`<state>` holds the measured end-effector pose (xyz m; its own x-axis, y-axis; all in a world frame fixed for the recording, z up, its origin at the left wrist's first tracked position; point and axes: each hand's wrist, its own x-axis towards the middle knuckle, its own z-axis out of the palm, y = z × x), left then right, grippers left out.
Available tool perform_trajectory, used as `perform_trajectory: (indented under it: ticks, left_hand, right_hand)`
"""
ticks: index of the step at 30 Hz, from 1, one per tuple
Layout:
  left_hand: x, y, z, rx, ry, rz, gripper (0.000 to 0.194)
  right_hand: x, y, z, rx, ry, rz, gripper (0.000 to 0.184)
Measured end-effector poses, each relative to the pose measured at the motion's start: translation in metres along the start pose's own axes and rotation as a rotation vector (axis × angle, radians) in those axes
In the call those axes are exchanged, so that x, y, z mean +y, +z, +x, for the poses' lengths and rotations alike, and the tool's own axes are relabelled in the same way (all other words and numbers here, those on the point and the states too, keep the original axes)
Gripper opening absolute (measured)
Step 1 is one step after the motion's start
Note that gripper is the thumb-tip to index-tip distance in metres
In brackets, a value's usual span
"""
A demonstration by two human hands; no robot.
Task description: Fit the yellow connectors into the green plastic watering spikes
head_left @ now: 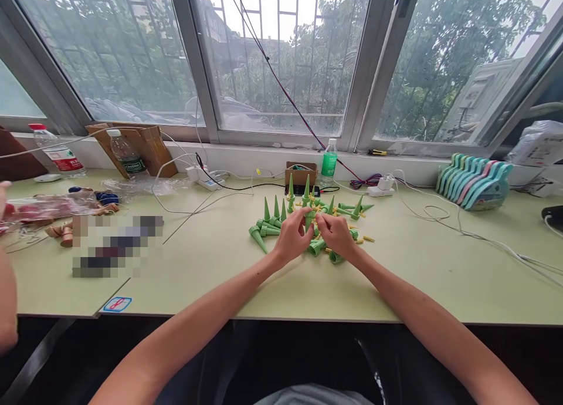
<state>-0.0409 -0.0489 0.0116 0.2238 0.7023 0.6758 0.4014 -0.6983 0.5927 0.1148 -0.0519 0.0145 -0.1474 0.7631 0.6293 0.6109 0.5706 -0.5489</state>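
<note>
My left hand (295, 235) pinches a green plastic spike (309, 218) upright between thumb and fingers, over the pile on the table. Closed and close beside it, my right hand (338, 236) has its fingertips at the same spike; any small part inside them is hidden. Around both hands are several more green cone-shaped spikes, some standing point up, like the one at the left (266, 210), others lying down, like the hollow one in front (315, 247). Small yellow plastic pieces (368, 239) are scattered among them.
Behind the pile stand a small cardboard box (301, 174) and a green-labelled bottle (329, 161). White cables (484, 235) run across the right side, near teal hangers (475, 182). At far left are bottles (127, 155), plastic bags and another person's arm (6, 287).
</note>
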Motion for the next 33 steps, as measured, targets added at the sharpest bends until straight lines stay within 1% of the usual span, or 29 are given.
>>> perform_trajectory:
  ticks: [6,10,14,18,19,21,24,26,29,33]
  left_hand:
    - [0.002,-0.001,0.000,-0.006,-0.006,-0.026,0.033]
    - [0.007,-0.002,0.001,-0.004,-0.043,-0.107,0.035]
    - [0.009,-0.002,0.002,0.005,-0.121,-0.249,0.032]
    - [0.008,-0.001,0.004,0.073,-0.240,-0.368,0.028]
    - [0.008,-0.001,0.004,0.085,-0.275,-0.396,0.030]
    - [0.008,-0.001,0.006,0.079,-0.346,-0.464,0.042]
    - [0.011,-0.003,0.008,0.021,-0.460,-0.574,0.061]
    - [0.012,-0.004,0.008,-0.011,-0.522,-0.618,0.066]
    - [0.013,-0.006,0.008,-0.046,-0.567,-0.658,0.065]
    - [0.014,-0.007,0.007,-0.070,-0.558,-0.710,0.062]
  right_hand:
    - [-0.002,-0.001,0.001,-0.005,0.001,0.009,0.046]
    - [-0.001,-0.002,0.002,0.009,0.015,0.039,0.045]
    - [-0.003,-0.003,0.001,0.048,0.016,0.064,0.043]
    - [-0.005,-0.005,0.000,0.111,0.009,0.078,0.040]
    - [-0.005,-0.005,0.000,0.127,0.010,0.082,0.039]
    - [-0.005,-0.006,-0.001,0.141,0.002,0.099,0.038]
    - [-0.005,-0.006,-0.002,0.099,-0.045,0.121,0.036]
    - [-0.005,-0.006,-0.003,0.052,-0.084,0.130,0.035]
    - [-0.005,-0.005,-0.004,0.008,-0.113,0.142,0.034]
    - [-0.005,-0.004,-0.003,-0.010,-0.099,0.165,0.034]
